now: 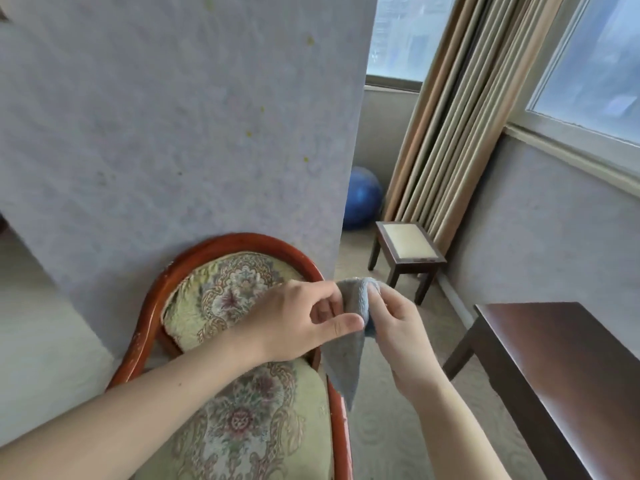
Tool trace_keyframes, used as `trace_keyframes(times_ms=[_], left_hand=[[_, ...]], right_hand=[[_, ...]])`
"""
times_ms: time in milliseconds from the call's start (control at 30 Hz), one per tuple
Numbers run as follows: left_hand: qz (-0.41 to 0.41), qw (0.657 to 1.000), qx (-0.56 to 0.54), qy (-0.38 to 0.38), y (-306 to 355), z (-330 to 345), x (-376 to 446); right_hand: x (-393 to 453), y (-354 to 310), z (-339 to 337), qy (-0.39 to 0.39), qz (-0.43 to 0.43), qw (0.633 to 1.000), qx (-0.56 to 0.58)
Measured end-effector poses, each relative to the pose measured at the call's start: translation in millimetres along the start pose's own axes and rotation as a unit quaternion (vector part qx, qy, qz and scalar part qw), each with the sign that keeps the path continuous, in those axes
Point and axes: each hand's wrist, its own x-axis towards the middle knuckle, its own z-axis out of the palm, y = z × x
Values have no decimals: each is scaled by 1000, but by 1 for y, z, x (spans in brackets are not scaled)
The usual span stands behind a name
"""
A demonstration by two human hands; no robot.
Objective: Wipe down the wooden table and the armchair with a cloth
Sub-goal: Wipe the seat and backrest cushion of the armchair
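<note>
While pinched between both hands' grips, grey cloth [349, 341] above floral armchair [221, 296]; no legible writing.

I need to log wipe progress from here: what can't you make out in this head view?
- Wooden table: its right side and near end are cut off by the frame edge.
- Armchair: much of the seat is hidden under the left hand and forearm; its front is cut off below.
- Cloth: its top is bunched between the left hand and right hand.
- Dust or wetness: not discernible.
</note>
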Motion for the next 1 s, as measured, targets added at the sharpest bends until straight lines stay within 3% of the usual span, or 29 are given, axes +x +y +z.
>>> trace_keyframes(times_ms=[100,200,267,400,500,567,733,867,1000], left_hand=[[-59,998,8,33,-1,2,-11],[-90,996,14,11,-11,-3,-23],[-194,978,42,61,-21,-9,-53],[-200,972,32,116,-35,-26,-64],[-196,967,4,162,-35,-28,-59],[-201,969,-12,140,-43,-23,-71],[-186,978,-82,46,-73,-8,-92],[-222,967,-121,-31,-129,2,-112],[-278,954,-54,-101,-220,22,-157]], right_hand=[[1,5,19,15,-24,998,-59],[4,13,28,39,-25,993,-109],[9,36,46,-61,-32,993,-101],[2,50,48,-51,-66,984,-159],[-3,65,46,-96,-53,967,-229],[-14,75,59,-158,13,972,-174],[-19,85,108,-261,67,963,4],[-22,126,154,-134,103,982,-78],[-34,193,177,-46,268,957,-105]])
